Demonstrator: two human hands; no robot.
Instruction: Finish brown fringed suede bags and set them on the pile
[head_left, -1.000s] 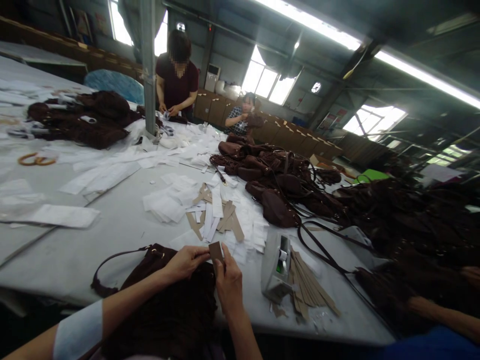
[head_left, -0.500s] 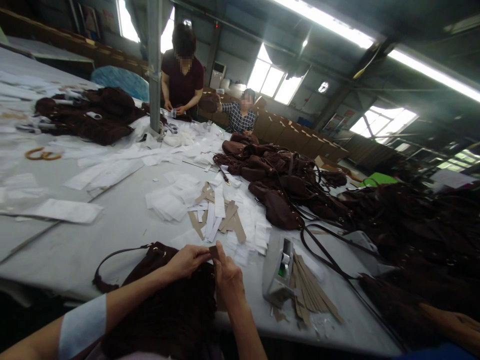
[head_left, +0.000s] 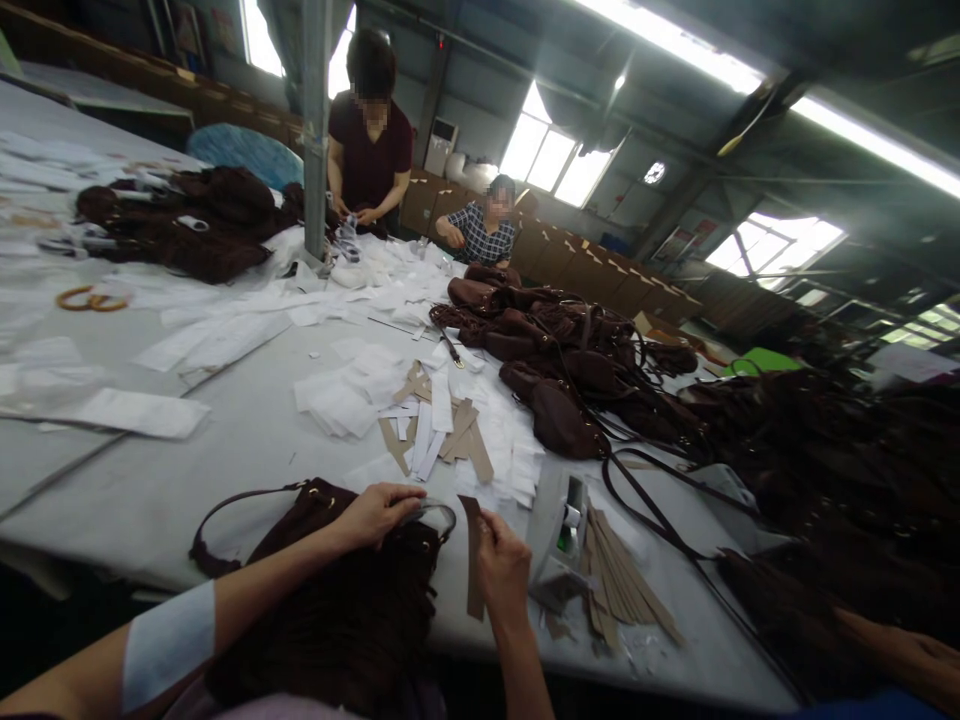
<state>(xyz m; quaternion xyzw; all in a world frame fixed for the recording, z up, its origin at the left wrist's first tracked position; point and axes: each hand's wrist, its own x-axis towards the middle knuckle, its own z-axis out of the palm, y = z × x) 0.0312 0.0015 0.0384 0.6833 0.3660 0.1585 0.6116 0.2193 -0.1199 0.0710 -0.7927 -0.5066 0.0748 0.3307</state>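
A dark brown suede bag [head_left: 337,590] lies at the near table edge in front of me. My left hand [head_left: 375,512] is closed on the bag's top rim, beside a loop of its strap [head_left: 435,515]. My right hand [head_left: 501,565] pinches a long brown paper strip [head_left: 472,555], held upright and apart from the bag. A grey tape dispenser [head_left: 559,530] stands just right of that hand, next to a fan of brown strips [head_left: 622,580].
White and tan paper pieces [head_left: 427,425] litter the grey table [head_left: 150,480]. Heaps of brown bags [head_left: 570,370] fill the right side and far left [head_left: 180,220]. Two people work at the far end by a metal post [head_left: 315,130]. Another person's arm [head_left: 900,655] shows at lower right.
My right hand has drawn away to the right, and the brown strip it pinches now hangs at full length. My left hand stays on the bag's rim.
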